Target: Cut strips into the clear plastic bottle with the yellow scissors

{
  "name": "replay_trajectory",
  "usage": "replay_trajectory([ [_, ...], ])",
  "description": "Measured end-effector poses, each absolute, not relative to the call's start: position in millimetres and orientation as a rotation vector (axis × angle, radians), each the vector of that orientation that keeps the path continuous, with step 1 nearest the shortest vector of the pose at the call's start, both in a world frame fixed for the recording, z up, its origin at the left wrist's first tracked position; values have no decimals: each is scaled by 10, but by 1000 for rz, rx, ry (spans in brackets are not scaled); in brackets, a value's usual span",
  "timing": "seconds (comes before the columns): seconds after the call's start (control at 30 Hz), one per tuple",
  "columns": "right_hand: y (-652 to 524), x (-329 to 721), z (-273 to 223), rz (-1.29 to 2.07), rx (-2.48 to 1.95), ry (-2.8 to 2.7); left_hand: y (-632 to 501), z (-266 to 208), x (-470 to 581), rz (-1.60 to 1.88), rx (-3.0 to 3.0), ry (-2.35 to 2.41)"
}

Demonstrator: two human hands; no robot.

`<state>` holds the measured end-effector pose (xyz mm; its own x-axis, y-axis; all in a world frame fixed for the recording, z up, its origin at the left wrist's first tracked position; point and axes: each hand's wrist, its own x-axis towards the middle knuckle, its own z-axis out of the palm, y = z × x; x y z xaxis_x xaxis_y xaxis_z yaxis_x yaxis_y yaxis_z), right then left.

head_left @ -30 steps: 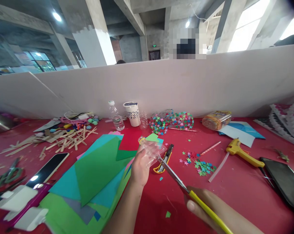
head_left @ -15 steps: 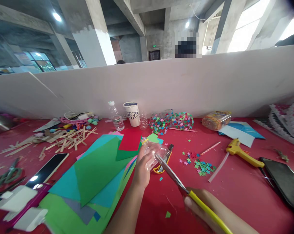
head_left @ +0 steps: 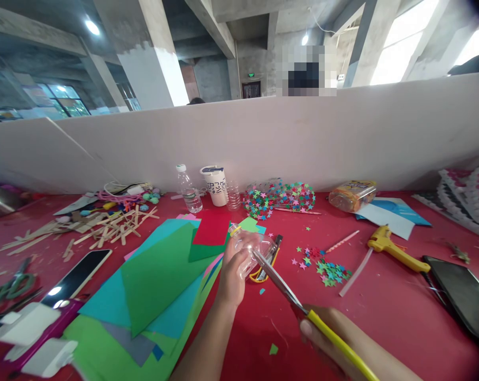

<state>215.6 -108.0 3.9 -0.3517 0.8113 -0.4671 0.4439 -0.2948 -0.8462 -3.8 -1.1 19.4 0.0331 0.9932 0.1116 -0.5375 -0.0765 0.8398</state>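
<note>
Scissors (head_left: pixel 278 279) point at plastic piece (head_left: pixel 261 244), centre

The left hand (head_left: pixel 230 272) holds the piece, its neck toward upper left, wide end toward lower right. The right hand (head_left: pixel 337 318), farther from it, grips the scissors; whether tips touch, I cannot tell. Upper right, a jar (head_left: pixel 352 196) lies, something orange inside.

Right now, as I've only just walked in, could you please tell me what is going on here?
A person's left hand holds a clear plastic bottle piece with a yellow ring at its neck. The right hand grips yellow-handled scissors, their blades pointing at the plastic; whether they are cutting into it is hard to tell. A utility knife lies on the table beyond the blades, with coloured paper to the left and a yellow glue gun to the right.
</note>
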Motion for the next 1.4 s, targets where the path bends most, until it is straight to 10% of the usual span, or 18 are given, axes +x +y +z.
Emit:
replay_trajectory([
  [1.4, -998, 2097, 145, 1794, -1643, -1516, -1, 199, -92, 1453, 1047, 826],
])
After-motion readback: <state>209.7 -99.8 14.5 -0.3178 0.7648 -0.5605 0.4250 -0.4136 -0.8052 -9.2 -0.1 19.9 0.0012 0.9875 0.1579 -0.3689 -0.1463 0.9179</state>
